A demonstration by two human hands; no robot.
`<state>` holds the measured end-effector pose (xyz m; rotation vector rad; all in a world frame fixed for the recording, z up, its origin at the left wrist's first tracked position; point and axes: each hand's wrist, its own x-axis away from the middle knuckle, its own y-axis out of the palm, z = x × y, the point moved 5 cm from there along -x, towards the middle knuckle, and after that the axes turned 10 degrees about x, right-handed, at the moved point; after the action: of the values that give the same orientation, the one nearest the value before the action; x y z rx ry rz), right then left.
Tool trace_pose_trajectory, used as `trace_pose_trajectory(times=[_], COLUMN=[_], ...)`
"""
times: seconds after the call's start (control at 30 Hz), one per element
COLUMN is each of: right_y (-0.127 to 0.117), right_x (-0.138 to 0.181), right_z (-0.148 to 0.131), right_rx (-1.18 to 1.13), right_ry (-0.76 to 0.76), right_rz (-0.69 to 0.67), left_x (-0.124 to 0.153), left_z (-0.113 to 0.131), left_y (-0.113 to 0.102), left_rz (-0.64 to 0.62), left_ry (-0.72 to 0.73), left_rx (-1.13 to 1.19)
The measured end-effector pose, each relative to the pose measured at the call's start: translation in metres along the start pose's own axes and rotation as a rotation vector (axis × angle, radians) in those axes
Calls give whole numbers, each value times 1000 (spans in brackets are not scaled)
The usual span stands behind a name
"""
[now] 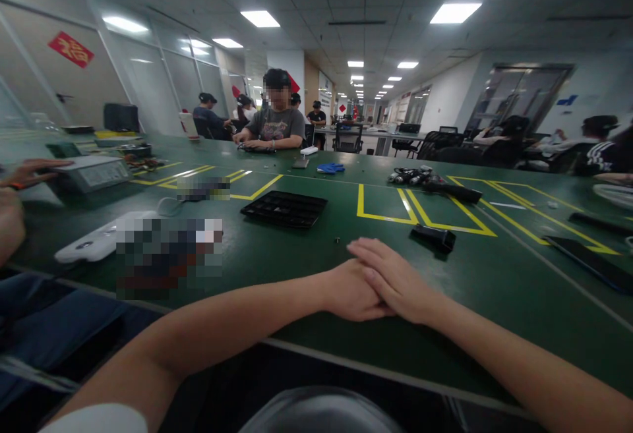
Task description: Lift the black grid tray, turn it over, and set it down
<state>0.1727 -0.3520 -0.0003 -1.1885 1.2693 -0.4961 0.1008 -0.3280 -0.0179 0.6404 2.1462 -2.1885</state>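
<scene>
On the green table (pixel 297 258), near its front edge, my two hands rest one over the other. My right hand (pixel 403 281) lies across the back of my left hand, its fingers stretched out and fairly flat. The fingers of my left hand (pixel 346 291) are hidden underneath, so their pose does not show. A tiny dark piece (pixel 337 240), too small to name, lies just beyond the fingertips. Farther off to the left is a flat black plastic panel (pixel 284 209) with a ribbed surface. To the right, a short black plastic part (pixel 434 238) lies on its side.
At left stand a white power strip (pixel 106 235), a blurred-out object (pixel 171 258) and a grey metal box (pixel 89 174) touched by another person's hand (pixel 34 173). Ahead lie blue gloves (pixel 330 168) and bundled black cables (pixel 413 176). A dark slab (pixel 591 261) is at right. A co-worker (pixel 277 120) sits opposite.
</scene>
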Motion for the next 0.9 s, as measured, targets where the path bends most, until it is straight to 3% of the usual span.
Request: trace_pose_trajectory(times=[0.1, 0.3, 0.4, 0.53, 0.67, 0.77, 0.83, 0.9], right_y=[5, 8, 4, 6, 19, 23, 16, 3], right_x=[3, 5, 4, 0, 0, 1, -2, -4], right_z=[-11, -5, -9, -16, -17, -9, 7, 37], right_rx=[-129, -347, -572, -829, -1203, -1337, -1340, -1249], right_ry=[29, 152, 185, 265, 486, 631, 621, 589], right_rz=[-75, -128, -137, -154, -200, -266, -223, -85], left_x=[-5, -5, -4, 0, -1, -2, -2, -1], left_z=[16, 20, 25, 34, 38, 39, 30, 13], left_y=[4, 4, 1, -2, -3, -9, -16, -23], left_rz=[-18, -40, 71, 265, 265, 211, 188, 191], left_ry=[56, 44, 43, 162, 275, 342, 271, 84], left_rx=[-2, -76, -149, -202, -206, -237, -243, -220])
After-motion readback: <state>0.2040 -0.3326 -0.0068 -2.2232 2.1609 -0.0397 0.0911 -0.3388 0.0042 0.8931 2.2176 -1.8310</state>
